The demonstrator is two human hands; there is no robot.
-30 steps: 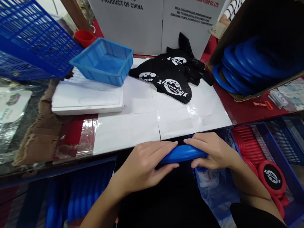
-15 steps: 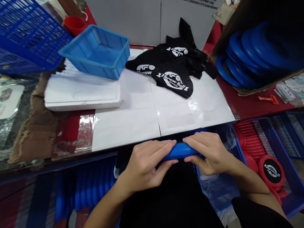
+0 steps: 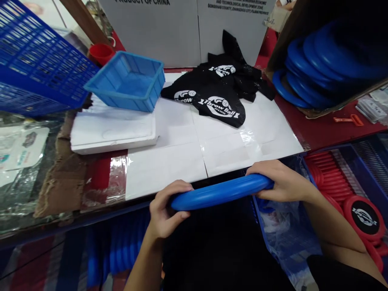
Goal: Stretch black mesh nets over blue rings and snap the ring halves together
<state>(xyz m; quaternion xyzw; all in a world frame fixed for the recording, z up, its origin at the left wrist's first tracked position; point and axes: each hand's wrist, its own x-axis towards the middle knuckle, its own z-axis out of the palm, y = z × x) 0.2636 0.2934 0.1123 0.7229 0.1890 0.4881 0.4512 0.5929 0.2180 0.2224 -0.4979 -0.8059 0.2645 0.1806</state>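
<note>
A blue plastic ring point(image 3: 222, 192) is held edge-on in front of my body, at the near edge of the table, its right end a little higher. My left hand point(image 3: 168, 208) grips its left end, thumb below and fingers above. Around the right end my right hand point(image 3: 274, 180) is closed, the fingers on top and the thumb hidden. Beyond the ring, black mesh fabric pieces point(image 3: 221, 109) printed "Throw Ball" lie in a loose pile on the white table covering point(image 3: 169, 169).
A light-blue bin point(image 3: 151, 95) sits on white foam sheets point(image 3: 115, 141). At right, a box holds blue rings point(image 3: 318, 60), and an orange razor-like tool point(image 3: 348, 120) lies near it. A lower crate contains red discs point(image 3: 365, 216). A blue basket point(image 3: 39, 60) leans at left.
My hands have moved apart to opposite ends of the blue ring, left hand leftward and right hand rightward. More of the ring's edge shows. The camera view has shifted slightly.
</note>
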